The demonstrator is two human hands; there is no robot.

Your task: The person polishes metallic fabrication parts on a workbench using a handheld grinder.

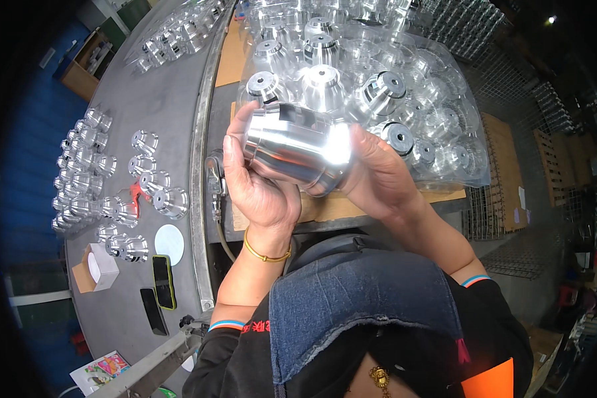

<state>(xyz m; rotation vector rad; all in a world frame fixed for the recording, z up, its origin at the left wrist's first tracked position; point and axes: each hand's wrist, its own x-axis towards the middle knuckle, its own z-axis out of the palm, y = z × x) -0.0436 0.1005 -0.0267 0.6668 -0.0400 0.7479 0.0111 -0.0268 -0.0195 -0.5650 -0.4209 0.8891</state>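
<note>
Between my two hands I hold a shiny, stepped metal cup (288,149), lying on its side above the near edge of the tray. My left hand (262,189) cradles its left end from below, fingers up along the side. At the cup's right end, my right hand (381,172) grips with the thumb near a bright glare that hides some of the surface. Just beyond, a clear plastic tray (474,169) carries several similar metal cups, among them one with a dark-ringed end (398,138) close to my right hand.
Left of a metal rail (202,132), a grey table (156,106) bears rows of metal cups (83,176), a white disc (169,244), a small box (96,267) and two phones (164,282). A hose (222,232) hangs by the rail. Wire mesh racks (484,212) stand at right.
</note>
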